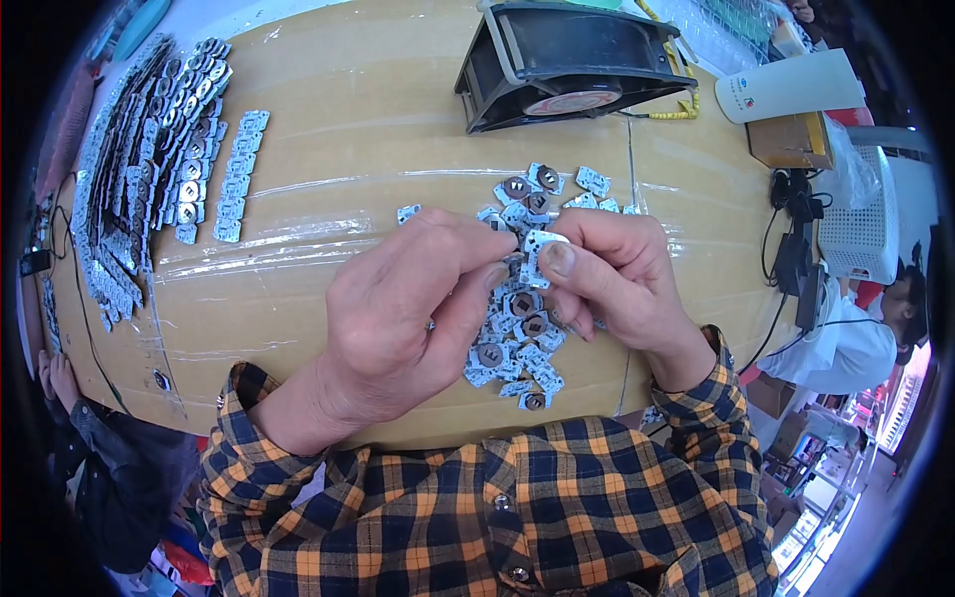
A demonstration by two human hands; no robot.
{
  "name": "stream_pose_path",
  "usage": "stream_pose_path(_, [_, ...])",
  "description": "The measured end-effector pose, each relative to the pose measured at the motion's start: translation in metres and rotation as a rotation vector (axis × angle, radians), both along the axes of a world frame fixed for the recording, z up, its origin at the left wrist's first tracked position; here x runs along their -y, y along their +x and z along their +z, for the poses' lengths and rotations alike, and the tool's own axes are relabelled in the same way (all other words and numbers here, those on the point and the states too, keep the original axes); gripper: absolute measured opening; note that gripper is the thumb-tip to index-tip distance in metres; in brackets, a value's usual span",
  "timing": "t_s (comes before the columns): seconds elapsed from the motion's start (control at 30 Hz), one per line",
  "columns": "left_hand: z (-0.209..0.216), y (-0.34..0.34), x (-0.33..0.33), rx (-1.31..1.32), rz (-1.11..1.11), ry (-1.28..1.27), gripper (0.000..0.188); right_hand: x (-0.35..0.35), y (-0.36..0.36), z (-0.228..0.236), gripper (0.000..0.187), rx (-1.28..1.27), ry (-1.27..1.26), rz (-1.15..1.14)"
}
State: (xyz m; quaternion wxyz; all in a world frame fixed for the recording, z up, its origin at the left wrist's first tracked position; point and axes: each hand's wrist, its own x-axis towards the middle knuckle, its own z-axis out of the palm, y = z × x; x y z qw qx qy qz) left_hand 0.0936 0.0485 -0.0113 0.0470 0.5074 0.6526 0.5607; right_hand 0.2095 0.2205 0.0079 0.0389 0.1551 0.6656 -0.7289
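Observation:
A small white-and-blue circuit board (532, 271) is pinched between the thumb and fingers of my right hand (625, 284), held above the table. Close to its left edge, the thumb and index fingertips of my left hand (398, 308) come together in a pinch. What lies between those left fingertips, if anything, is too small to make out. Beneath both hands spreads a loose pile of similar circuit boards (542, 370), several with a round brown disc (490, 355) on top. My hands hide part of this pile.
Long stacked rows of boards (164, 139) stand at the left, beside a single strip of boards (242, 177). A black fan (572, 65) sits at the back. To its right are a white cup (791, 85), a cardboard box (791, 141), cables and a white basket (858, 224). People sit at both sides.

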Motion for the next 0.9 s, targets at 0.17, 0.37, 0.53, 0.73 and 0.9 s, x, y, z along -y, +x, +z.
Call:
stream_pose_path(0.17, [0.000,0.000,-0.003,0.046,0.054,-0.082,0.021,-0.003,-0.008,-0.005,0.028,0.113,-0.186,-0.040])
stream_pose_path(0.37, [-0.001,-0.001,-0.001,0.175,0.086,-0.117,0.017,-0.004,-0.010,-0.004,0.028,0.093,-0.092,-0.037])
stream_pose_path(0.53, [-0.001,-0.001,-0.001,0.192,0.064,-0.119,0.018,-0.005,-0.010,-0.003,0.028,0.092,-0.080,-0.049])
stream_pose_path(0.73, [0.004,0.002,-0.001,0.512,0.036,-0.113,0.022,0.000,-0.005,-0.002,0.025,-0.017,0.129,-0.022])
stream_pose_path(0.9, [-0.002,-0.007,0.000,0.430,-0.074,-0.124,0.029,0.004,-0.003,0.000,0.024,-0.103,0.264,0.029])
